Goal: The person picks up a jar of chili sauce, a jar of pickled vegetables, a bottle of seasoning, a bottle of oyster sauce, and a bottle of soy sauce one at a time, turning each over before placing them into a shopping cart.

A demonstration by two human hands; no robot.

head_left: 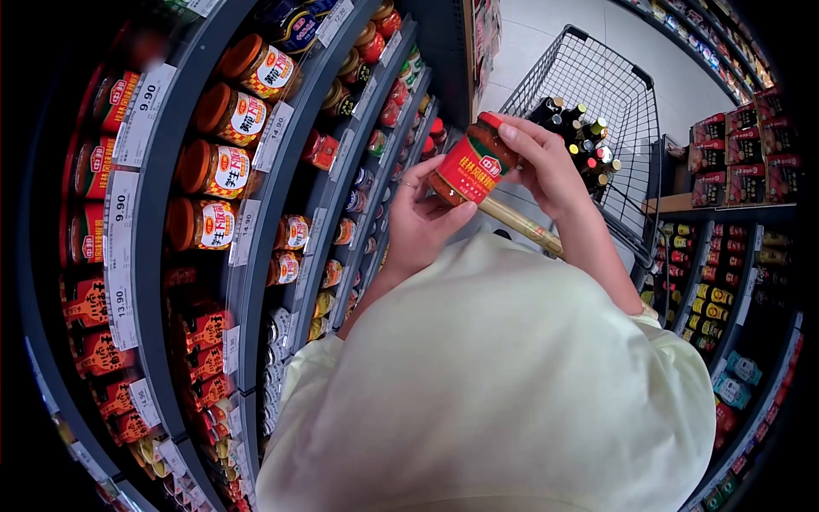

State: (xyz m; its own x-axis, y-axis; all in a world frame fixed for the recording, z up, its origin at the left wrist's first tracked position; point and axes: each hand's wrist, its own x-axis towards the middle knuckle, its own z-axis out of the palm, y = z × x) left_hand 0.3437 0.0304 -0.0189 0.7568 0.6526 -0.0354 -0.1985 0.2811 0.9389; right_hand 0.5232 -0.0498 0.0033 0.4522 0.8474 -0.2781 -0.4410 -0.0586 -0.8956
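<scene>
A glass jar of chili sauce [471, 167] with a red lid and a red-and-green label is held tilted in front of my chest. My left hand [424, 218] is closed around its lower end, thumb near the base and a ring on one finger. At the lid end, my right hand [542, 162] grips the jar with thumb and fingers. Just behind the jar runs the gold-coloured handle [520, 224] of a shopping cart [636, 111]. Several dark bottles [584, 141] with coloured caps stand inside the cart.
Shelves [256, 183] on my left carry rows of jars [230, 171] and price tags [136, 256]. To the right are more shelves [708, 282] with small jars and red packages [742, 158]. Pale floor tiles [533, 34] show beyond the cart.
</scene>
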